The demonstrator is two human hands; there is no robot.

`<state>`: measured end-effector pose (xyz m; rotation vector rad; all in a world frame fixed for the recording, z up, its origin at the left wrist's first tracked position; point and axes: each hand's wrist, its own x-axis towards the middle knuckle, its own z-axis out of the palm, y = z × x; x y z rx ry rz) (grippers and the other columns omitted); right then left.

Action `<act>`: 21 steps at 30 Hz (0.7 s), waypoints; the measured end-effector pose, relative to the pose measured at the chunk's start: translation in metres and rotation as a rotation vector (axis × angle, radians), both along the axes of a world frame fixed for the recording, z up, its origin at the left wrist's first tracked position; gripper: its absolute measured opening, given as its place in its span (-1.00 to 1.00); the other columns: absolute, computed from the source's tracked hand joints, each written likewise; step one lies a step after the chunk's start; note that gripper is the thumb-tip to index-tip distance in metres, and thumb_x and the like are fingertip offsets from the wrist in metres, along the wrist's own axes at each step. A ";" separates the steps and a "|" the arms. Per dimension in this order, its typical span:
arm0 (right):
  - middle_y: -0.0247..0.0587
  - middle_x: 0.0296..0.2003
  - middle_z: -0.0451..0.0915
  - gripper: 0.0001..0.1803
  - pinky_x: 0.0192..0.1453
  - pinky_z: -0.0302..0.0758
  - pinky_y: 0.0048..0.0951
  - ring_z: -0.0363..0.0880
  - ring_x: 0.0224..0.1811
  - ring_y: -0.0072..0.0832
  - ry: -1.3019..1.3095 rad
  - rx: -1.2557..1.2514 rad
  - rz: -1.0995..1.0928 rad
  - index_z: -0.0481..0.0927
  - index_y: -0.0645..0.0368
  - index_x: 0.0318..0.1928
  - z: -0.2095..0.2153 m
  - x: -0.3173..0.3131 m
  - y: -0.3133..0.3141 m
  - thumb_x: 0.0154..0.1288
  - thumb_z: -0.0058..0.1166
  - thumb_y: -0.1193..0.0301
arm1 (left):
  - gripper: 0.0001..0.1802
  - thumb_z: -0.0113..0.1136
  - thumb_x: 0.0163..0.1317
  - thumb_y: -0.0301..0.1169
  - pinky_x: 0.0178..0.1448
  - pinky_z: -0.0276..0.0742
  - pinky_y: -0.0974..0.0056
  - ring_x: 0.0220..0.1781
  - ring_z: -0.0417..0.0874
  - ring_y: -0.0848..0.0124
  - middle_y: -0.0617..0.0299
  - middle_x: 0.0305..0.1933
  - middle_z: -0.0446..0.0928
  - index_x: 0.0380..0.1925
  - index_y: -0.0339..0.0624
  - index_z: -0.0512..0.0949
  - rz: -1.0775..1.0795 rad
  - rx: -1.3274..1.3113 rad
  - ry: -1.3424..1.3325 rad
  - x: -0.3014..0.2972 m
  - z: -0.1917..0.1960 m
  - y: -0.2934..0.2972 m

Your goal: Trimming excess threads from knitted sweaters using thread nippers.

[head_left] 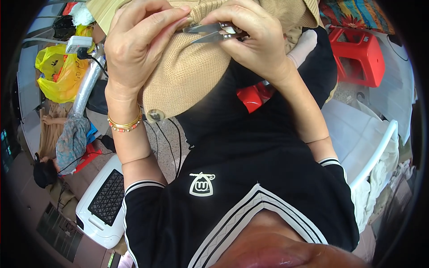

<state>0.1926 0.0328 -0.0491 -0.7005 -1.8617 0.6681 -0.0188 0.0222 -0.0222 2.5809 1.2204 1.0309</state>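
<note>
Right hand grips the small metal thread snips, blades meeting at the upper edge of the tan knitted garment I hold up above my lap. Left hand is closed on that same edge, thumb and forefinger pinching the knit just beside the blade tips. To do this well I'd keep the fabric taut, catch only the loose thread, and keep the tips clear of the stitches and the button at the lower corner.
</note>
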 end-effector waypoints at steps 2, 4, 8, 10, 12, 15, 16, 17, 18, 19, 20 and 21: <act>-0.14 -0.38 0.55 -0.73 -0.29 0.46 -0.41 0.57 -0.36 -0.27 0.064 0.250 0.015 0.64 0.23 -0.24 -0.029 -0.003 0.021 -0.06 0.22 0.64 | -0.70 0.39 0.06 -0.65 -0.16 0.57 0.41 -0.23 0.65 0.43 0.17 -0.25 0.61 -0.15 -0.24 0.72 -0.029 0.082 -0.049 0.004 -0.002 0.000; -0.14 -0.38 0.55 -0.73 -0.27 0.45 -0.41 0.56 -0.34 -0.28 0.129 0.500 0.034 0.64 0.23 -0.24 -0.042 -0.006 0.027 -0.04 0.22 0.64 | -0.71 0.39 0.05 -0.65 -0.15 0.57 0.40 -0.23 0.65 0.42 0.17 -0.23 0.62 -0.17 -0.24 0.72 -0.021 0.101 -0.056 0.006 -0.003 0.000; -0.15 -0.37 0.56 -0.75 -0.24 0.45 -0.39 0.56 -0.33 -0.30 0.186 0.373 0.074 0.64 0.24 -0.24 -0.039 -0.008 0.024 -0.01 0.23 0.65 | -0.74 0.39 0.06 -0.66 -0.11 0.60 0.36 -0.18 0.68 0.36 0.15 -0.19 0.65 -0.20 -0.26 0.71 -0.023 0.156 -0.012 0.002 -0.004 0.000; -0.16 -0.37 0.56 -0.75 -0.24 0.45 -0.39 0.56 -0.33 -0.31 0.136 0.425 0.040 0.64 0.24 -0.23 -0.029 -0.004 0.020 -0.01 0.23 0.65 | -0.75 0.39 0.07 -0.65 -0.10 0.61 0.35 -0.16 0.70 0.35 0.14 -0.18 0.67 -0.20 -0.27 0.70 -0.035 0.162 0.008 0.003 -0.004 0.001; -0.19 -0.38 0.56 -0.76 -0.22 0.46 -0.40 0.56 -0.32 -0.34 0.061 -0.107 0.036 0.65 0.24 -0.25 -0.005 0.000 0.002 0.00 0.22 0.65 | -0.75 0.38 0.07 -0.65 -0.08 0.61 0.34 -0.14 0.71 0.33 0.13 -0.18 0.69 -0.20 -0.28 0.70 -0.043 0.168 0.023 0.003 -0.003 0.000; -0.18 -0.35 0.56 -0.71 -0.21 0.44 -0.41 0.55 -0.29 -0.37 0.025 -0.152 0.013 0.65 0.24 -0.15 -0.012 0.002 0.002 0.04 0.28 0.60 | -0.76 0.38 0.08 -0.65 -0.04 0.62 0.34 -0.13 0.74 0.31 0.11 -0.19 0.71 -0.20 -0.30 0.69 -0.011 0.190 0.055 0.004 -0.001 -0.001; -0.18 -0.35 0.56 -0.71 -0.21 0.44 -0.41 0.55 -0.29 -0.37 0.026 -0.145 0.008 0.65 0.24 -0.15 -0.015 0.001 0.000 0.04 0.28 0.60 | -0.78 0.36 0.12 -0.61 -0.06 0.62 0.34 -0.14 0.73 0.32 0.13 -0.17 0.70 -0.19 -0.27 0.68 -0.025 0.190 0.032 0.001 -0.005 0.000; -0.25 -0.41 0.54 -0.75 -0.30 0.46 -0.49 0.55 -0.39 -0.47 0.063 -0.137 -0.015 0.66 0.22 -0.20 -0.020 -0.001 0.000 0.03 0.28 0.60 | -0.80 0.34 0.17 -0.57 -0.08 0.63 0.34 -0.15 0.73 0.34 0.14 -0.15 0.70 -0.18 -0.24 0.68 -0.041 0.195 0.009 0.000 -0.008 0.002; -0.33 -0.46 0.53 -0.79 -0.39 0.48 -0.56 0.54 -0.48 -0.56 0.099 -0.128 -0.038 0.68 0.20 -0.25 -0.022 -0.003 0.001 0.02 0.27 0.60 | -0.79 0.37 0.08 -0.62 -0.13 0.65 0.31 -0.18 0.73 0.25 0.10 -0.18 0.68 -0.24 -0.24 0.66 -0.029 0.189 -0.002 0.001 -0.009 0.002; -0.32 -0.46 0.55 -0.79 -0.40 0.49 -0.55 0.56 -0.48 -0.55 0.101 -0.139 -0.042 0.68 0.20 -0.25 -0.022 -0.004 0.000 0.02 0.28 0.60 | -0.79 0.37 0.09 -0.62 -0.13 0.65 0.31 -0.17 0.73 0.25 0.11 -0.18 0.68 -0.24 -0.25 0.66 -0.020 0.178 -0.011 0.001 -0.009 0.000; -0.31 -0.44 0.56 -0.79 -0.39 0.50 -0.55 0.58 -0.46 -0.55 0.105 -0.135 -0.037 0.68 0.20 -0.25 -0.024 -0.004 -0.003 0.02 0.28 0.59 | -0.79 0.37 0.09 -0.62 -0.12 0.64 0.31 -0.17 0.73 0.26 0.12 -0.18 0.69 -0.24 -0.25 0.65 -0.009 0.166 -0.023 0.002 -0.010 -0.002; -0.31 -0.43 0.57 -0.79 -0.39 0.50 -0.55 0.59 -0.45 -0.55 0.108 -0.131 -0.032 0.68 0.21 -0.25 -0.026 -0.003 -0.003 0.02 0.29 0.59 | -0.78 0.36 0.09 -0.63 -0.11 0.64 0.30 -0.16 0.73 0.25 0.12 -0.18 0.68 -0.23 -0.26 0.64 -0.002 0.148 -0.017 0.002 -0.010 -0.004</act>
